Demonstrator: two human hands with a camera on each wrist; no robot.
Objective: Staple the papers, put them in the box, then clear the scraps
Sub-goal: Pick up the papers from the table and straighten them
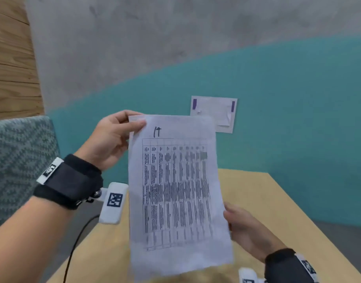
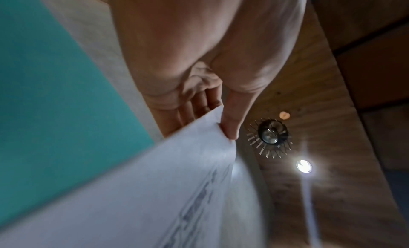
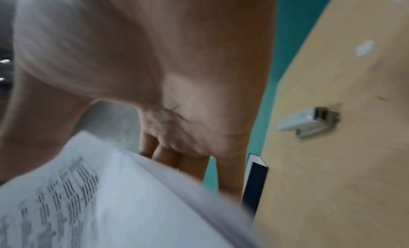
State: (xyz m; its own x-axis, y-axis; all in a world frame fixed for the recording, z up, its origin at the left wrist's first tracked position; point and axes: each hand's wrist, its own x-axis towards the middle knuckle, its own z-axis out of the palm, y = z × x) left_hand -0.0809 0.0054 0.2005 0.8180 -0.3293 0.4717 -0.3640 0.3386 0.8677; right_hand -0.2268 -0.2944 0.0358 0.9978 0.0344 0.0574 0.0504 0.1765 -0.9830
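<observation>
A stack of white printed papers (image 1: 175,190) with a table of text and a handwritten mark at the top is held upright above the light wooden table (image 1: 267,201). My left hand (image 1: 134,122) pinches the top left corner, thumb in front, as the left wrist view shows with the papers (image 2: 155,190) under the thumb (image 2: 230,127). My right hand (image 1: 228,217) grips the lower right edge, its fingers (image 3: 168,155) behind the papers (image 3: 110,199). A white stapler (image 3: 309,123) lies on the table, apart from both hands. Near it lies a small white scrap (image 3: 365,48).
A white sheet (image 1: 214,113) is taped with purple strips to the teal wall. A grey patterned seat (image 1: 18,160) stands at the left, with a black cable (image 1: 77,242) beside the table. A dark flat thing with a white edge (image 3: 254,180) shows past the table's edge.
</observation>
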